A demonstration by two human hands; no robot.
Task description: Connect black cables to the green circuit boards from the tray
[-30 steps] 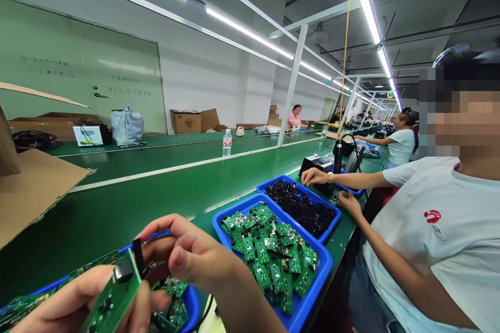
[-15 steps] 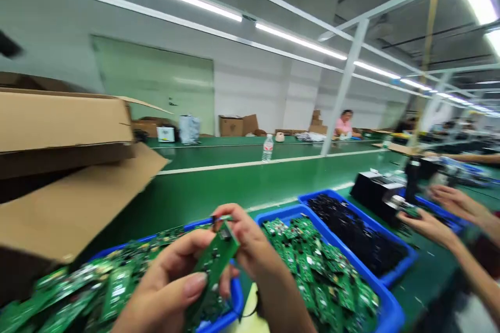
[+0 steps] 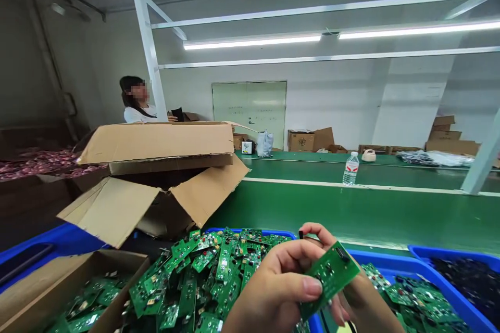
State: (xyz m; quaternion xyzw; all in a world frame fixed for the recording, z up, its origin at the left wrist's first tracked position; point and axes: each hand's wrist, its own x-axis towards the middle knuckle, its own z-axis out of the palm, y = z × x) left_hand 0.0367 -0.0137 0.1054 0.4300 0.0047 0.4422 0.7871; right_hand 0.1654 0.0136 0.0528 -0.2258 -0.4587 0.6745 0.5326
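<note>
Between the fingers of both hands, one green circuit board is gripped at a tilt, a black connector at its upper end. The left hand pinches its near edge with the thumb; the right hand supports it from behind, its fingertips curled just beside one small black part. Below the fingers are three blue trays: a left tray heaped with loose green boards, a right tray with more boards, and a far-right tray of black parts.

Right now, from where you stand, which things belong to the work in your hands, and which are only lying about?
Belong to the work:
- green circuit board, held by left hand and right hand
- loose circuit boards in a blue tray
- black parts in another blue tray

Only lying about:
- open cardboard box
- plastic water bottle
</note>
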